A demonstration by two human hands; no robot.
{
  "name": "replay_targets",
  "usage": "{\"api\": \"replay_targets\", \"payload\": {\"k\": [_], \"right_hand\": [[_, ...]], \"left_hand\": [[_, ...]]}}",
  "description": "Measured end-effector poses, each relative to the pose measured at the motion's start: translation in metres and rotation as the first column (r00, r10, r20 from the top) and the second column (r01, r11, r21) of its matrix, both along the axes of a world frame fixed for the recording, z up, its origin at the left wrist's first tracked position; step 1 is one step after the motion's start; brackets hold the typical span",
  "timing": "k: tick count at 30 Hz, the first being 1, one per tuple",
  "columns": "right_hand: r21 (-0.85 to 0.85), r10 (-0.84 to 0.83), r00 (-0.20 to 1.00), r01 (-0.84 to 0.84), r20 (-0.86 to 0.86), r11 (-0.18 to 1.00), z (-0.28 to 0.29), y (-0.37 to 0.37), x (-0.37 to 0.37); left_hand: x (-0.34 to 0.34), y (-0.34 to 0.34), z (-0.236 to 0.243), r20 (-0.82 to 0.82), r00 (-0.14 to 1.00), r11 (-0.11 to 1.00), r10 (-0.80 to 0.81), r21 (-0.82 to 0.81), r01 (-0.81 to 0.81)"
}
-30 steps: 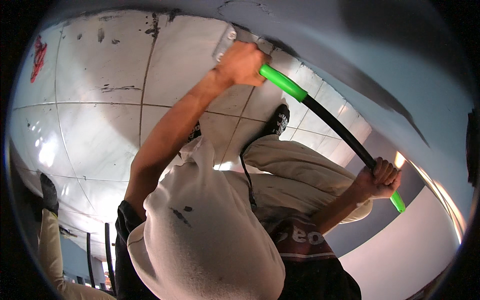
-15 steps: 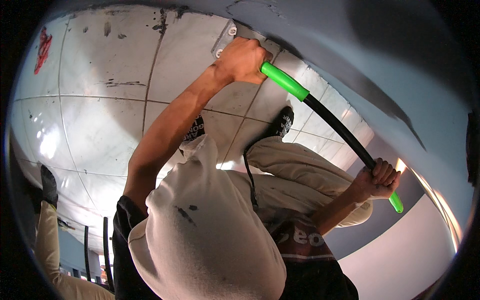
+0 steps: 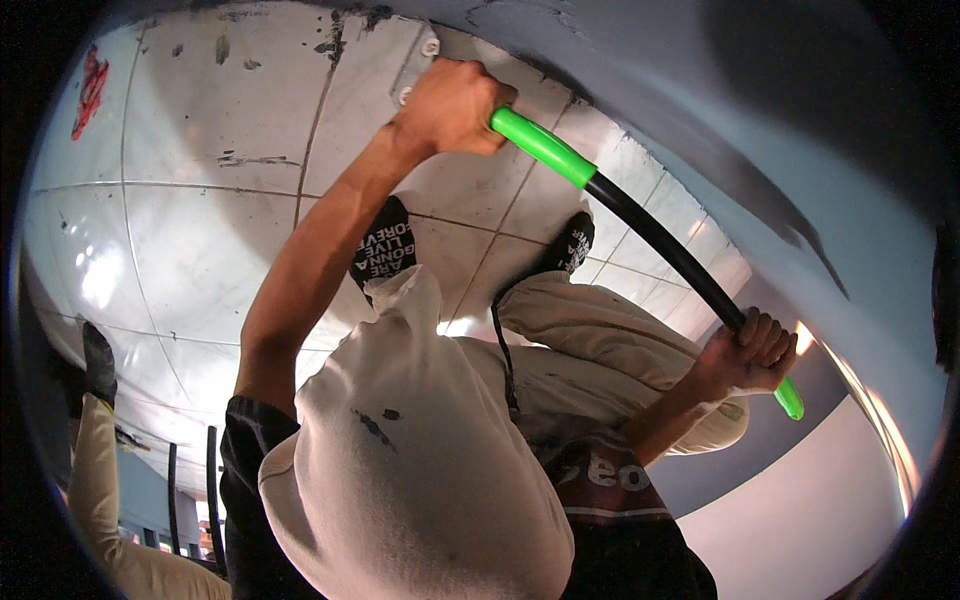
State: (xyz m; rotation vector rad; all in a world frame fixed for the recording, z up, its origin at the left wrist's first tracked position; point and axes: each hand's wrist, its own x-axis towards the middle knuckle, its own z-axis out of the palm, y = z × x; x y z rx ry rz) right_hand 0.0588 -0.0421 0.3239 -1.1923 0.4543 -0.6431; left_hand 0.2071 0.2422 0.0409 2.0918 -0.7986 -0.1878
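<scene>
A long black bar point(image 3: 660, 250) with bright green sleeves point(image 3: 543, 145) runs diagonally along the base of the wall. My left hand point(image 3: 450, 105) is closed round its upper end, right beside a silver metal plate point(image 3: 414, 62) with two white round fittings; the hand hides where bar and plate meet. My right hand point(image 3: 750, 355) is wrapped round the bar at its lower end, where a green tip point(image 3: 787, 398) sticks out past the fingers.
A blue-grey wall point(image 3: 820, 170) edges the tiled floor point(image 3: 210, 250). A crumpled red item point(image 3: 90, 95) lies at upper left. My bent knees and dark-socked feet point(image 3: 385, 245) are below. Another person's leg point(image 3: 100, 470) and upright black bars point(image 3: 211, 490) show at lower left.
My left hand, the plate and the bar's upper end have shifted left and upward in the view. My right hand has moved slightly left, still gripping the bar.
</scene>
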Motion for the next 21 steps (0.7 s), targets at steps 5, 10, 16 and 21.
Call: {"api": "replay_targets", "payload": {"k": [5, 10, 16, 21], "right_hand": [[0.035, 0.009, 0.999, -0.011, 0.048, 0.999, 0.003, 0.005, 0.005], [0.043, -0.035, 0.999, 0.035, 0.002, 0.998, -0.008, 0.036, 0.023], [-0.096, -0.169, 0.984, 0.163, -0.058, 0.982, -0.005, 0.025, 0.013], [-0.03, 0.089, 0.996, -0.089, 0.006, 0.996, 0.007, -0.005, 0.001]], "left_hand": [[0.003, -0.001, -0.001, -0.037, 0.999, 0.998, -0.035, 0.052, 0.036], [0.016, 0.043, -0.003, -0.032, 0.999, 0.999, 0.032, 0.028, -0.031], [0.009, 0.025, -0.001, -0.018, 1.0, 1.0, 0.003, -0.029, -0.003], [-0.001, -0.011, 0.014, -0.111, 0.992, 0.996, -0.055, 0.06, 0.062]]}}
